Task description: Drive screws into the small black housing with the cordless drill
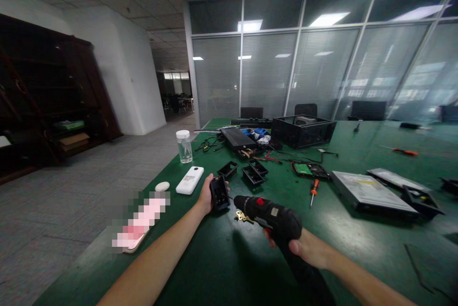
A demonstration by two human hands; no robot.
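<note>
Steadying black bracket (219, 193) upright on table (229, 268), L hand (206, 196) closed round it; R hand (304, 246) grips cordless driver (272, 217), tip just beside. Likely screw step; next needs bit squared to bracket.

No text, brand, number or sign is legible. The optical drive (372, 194), right of the cordless drill (275, 219), carries a pale label with print too small to read. The white remote (190, 180), left of the drill, bears a small grey patch, likewise unreadable.
</note>
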